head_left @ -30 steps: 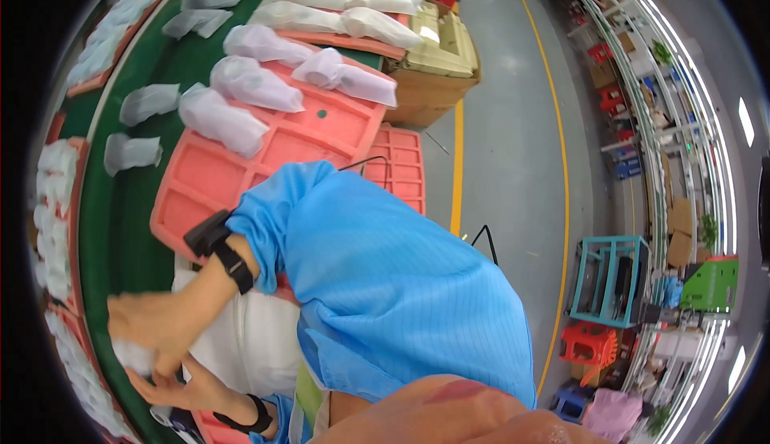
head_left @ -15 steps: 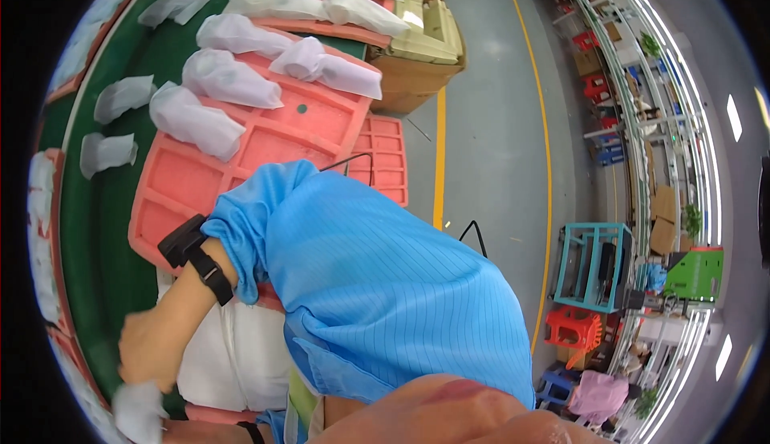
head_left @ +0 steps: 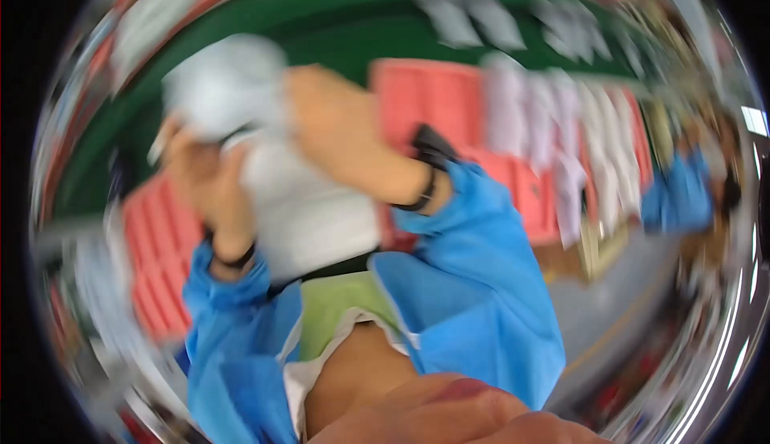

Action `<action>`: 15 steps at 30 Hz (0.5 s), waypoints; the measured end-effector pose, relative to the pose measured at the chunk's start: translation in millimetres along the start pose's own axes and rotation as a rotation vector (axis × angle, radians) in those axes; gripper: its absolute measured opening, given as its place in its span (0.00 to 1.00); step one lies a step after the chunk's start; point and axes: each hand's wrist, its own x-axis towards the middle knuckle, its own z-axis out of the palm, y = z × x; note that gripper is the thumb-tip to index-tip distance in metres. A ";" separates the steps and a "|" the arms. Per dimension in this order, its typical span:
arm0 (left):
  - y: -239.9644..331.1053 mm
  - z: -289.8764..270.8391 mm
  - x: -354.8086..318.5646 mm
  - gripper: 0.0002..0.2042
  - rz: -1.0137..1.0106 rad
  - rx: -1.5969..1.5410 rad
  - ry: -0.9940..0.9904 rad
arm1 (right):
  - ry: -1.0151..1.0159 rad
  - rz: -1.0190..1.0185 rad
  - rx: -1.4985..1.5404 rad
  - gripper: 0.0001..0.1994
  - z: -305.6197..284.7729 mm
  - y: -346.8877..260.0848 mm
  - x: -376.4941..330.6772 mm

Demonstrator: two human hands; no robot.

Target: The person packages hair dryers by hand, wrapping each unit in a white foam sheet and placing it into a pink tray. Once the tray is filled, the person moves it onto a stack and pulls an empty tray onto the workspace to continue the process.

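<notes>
Motion blurs a bulky pale piece in a thin white wrapper [head_left: 228, 83], held up before me over the green belt. My left hand [head_left: 204, 175] grips its lower left edge, thumb and fingers curled around it. At its right side is my right hand [head_left: 329, 107], closed against the wrapper; its fingertips are hidden. Below the hands lies a stack of white sheets or bags [head_left: 313, 211], close to my body.
A pink compartment tray [head_left: 429, 95] with white-wrapped pieces [head_left: 505, 107] stands at the right. More wrapped pieces [head_left: 445, 15] lie on the green conveyor belt [head_left: 337, 19]. Another pink tray [head_left: 160, 259] is at the left. A person in blue [head_left: 682, 191] is at the far right.
My view has swung to the left, bringing both hands and the white stack into the middle. The wrapped piece stays at my hands; the pink trays now appear on the right.
</notes>
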 end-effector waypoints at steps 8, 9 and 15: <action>33.6 0.4 11.6 0.23 0.252 0.267 0.088 | -0.144 0.108 0.026 0.15 -24.6 -28.6 6.7; 37.3 -0.6 10.5 0.21 0.245 0.283 0.075 | -0.160 0.127 0.012 0.15 -25.1 -31.0 5.5; 42.9 8.0 11.0 0.13 0.224 0.366 0.091 | -0.187 0.077 -0.140 0.16 -15.2 -28.7 5.3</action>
